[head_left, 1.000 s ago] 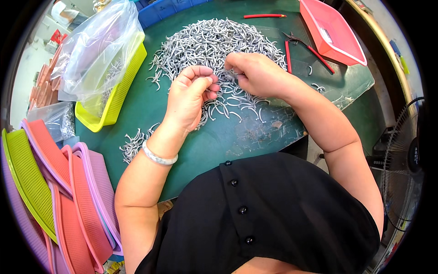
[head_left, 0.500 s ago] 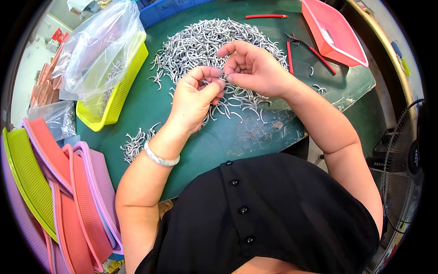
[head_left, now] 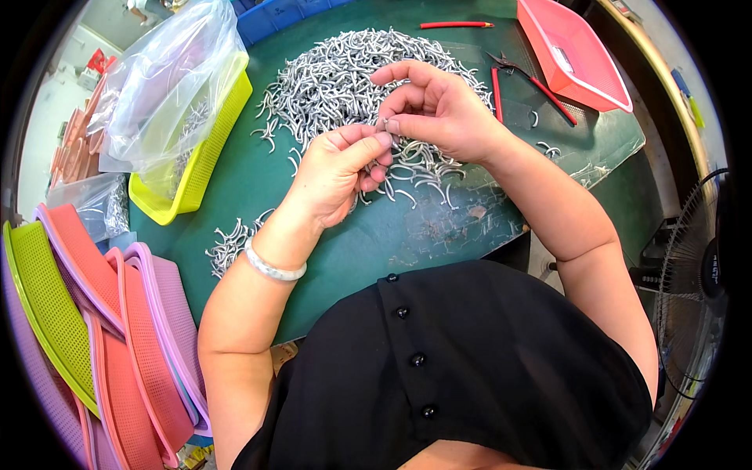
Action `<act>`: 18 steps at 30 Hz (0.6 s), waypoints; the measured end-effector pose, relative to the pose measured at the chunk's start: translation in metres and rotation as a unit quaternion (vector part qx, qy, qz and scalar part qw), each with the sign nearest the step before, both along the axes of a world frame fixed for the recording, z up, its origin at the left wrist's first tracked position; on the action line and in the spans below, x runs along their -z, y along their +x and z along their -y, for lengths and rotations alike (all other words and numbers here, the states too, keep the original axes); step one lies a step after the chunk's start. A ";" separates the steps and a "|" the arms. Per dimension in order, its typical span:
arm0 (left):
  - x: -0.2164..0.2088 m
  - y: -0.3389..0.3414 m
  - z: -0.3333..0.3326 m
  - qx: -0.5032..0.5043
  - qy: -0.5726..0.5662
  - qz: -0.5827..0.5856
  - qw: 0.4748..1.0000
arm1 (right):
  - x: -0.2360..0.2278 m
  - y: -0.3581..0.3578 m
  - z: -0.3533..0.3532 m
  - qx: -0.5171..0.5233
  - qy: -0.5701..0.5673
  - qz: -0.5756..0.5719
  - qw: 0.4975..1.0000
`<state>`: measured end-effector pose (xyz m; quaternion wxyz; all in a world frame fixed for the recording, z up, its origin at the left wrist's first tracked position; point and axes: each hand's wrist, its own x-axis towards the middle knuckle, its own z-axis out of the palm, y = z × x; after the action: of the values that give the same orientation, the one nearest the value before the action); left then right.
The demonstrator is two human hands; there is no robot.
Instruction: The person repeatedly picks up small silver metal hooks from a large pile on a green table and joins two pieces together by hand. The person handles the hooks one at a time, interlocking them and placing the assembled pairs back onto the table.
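A large heap of small curved grey metal pieces (head_left: 337, 78) lies on the green table (head_left: 329, 274). Over its near side my two hands meet, fingertips almost touching. My left hand (head_left: 345, 164) is closed, thumb pressed against the index finger. My right hand (head_left: 446, 113) pinches with thumb and index finger just above the left thumb. Between them a bit of a small grey metal piece (head_left: 384, 124) shows; the fingers hide most of it. A smaller pile of the pieces (head_left: 231, 249) lies beside my left forearm.
To the left stand a yellow-green basket (head_left: 207, 153) with a clear plastic bag (head_left: 168, 86) and stacked pink and purple baskets (head_left: 149, 337). Red-handled pliers (head_left: 552, 102), a red rod (head_left: 454, 25) and a pink basket (head_left: 583, 86) are at the far right. A fan (head_left: 689, 258) stands right.
My left hand has turned slightly and its thumb has come up closer to the right fingertips. My right hand has shifted a little and closed its thumb and index finger into a pinch.
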<state>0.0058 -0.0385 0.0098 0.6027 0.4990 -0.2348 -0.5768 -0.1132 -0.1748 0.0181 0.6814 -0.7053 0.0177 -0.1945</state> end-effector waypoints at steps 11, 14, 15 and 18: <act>0.007 0.007 0.002 -0.021 -0.053 -0.046 0.997 | 0.018 0.001 0.011 0.102 -0.512 -0.032 0.852; 0.008 0.007 0.003 -0.040 -0.069 -0.061 0.995 | 0.018 0.001 0.011 0.096 -0.492 -0.056 0.864; 0.008 0.008 0.003 -0.043 -0.073 -0.063 0.994 | 0.017 0.001 0.010 0.096 -0.484 -0.062 0.868; 0.008 0.009 0.002 -0.047 -0.078 -0.068 0.993 | 0.016 0.002 0.009 0.102 -0.459 -0.071 0.880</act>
<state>0.0150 -0.0408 0.0015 0.6808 0.4203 -0.2135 -0.5606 -0.1110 -0.1837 0.0018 0.2548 -0.9453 0.0460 -0.1986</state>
